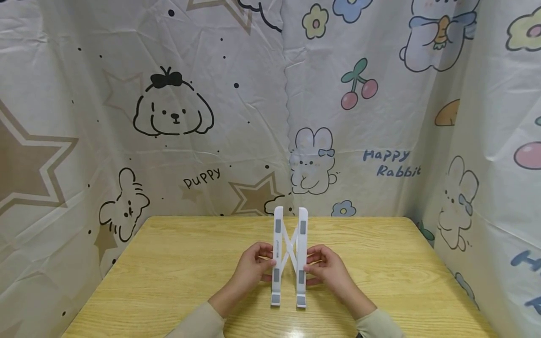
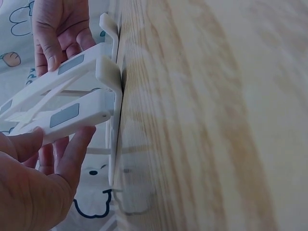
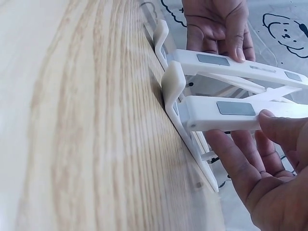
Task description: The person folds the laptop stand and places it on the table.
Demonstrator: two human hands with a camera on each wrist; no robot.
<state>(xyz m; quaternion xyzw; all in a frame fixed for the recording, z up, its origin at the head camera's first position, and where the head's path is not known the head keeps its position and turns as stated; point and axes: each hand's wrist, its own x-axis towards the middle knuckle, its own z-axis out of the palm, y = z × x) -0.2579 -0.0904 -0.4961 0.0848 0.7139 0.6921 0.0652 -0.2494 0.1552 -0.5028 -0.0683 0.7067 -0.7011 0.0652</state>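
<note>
A white folding laptop stand [image 1: 302,256] stands partly spread on the table, its two long rails side by side with crossed struts between them. Grey rubber strips [image 3: 236,108] line the rails, and upturned lips [image 2: 109,72] sit at their lower ends, right at the tabletop. My left hand [image 1: 250,267] grips the left rail, thumb on its face and fingers behind. On the other rail, my right hand [image 1: 331,270] holds on the same way, thumb on top, fingers curled beneath. Both wrist views show the fingers partly hidden by the rails.
The light wood-grain table [image 1: 190,263] reaches back to a hanging cloth [image 1: 253,108] printed with cartoon animals, stars and flowers. More of this cloth hangs along the left and right sides.
</note>
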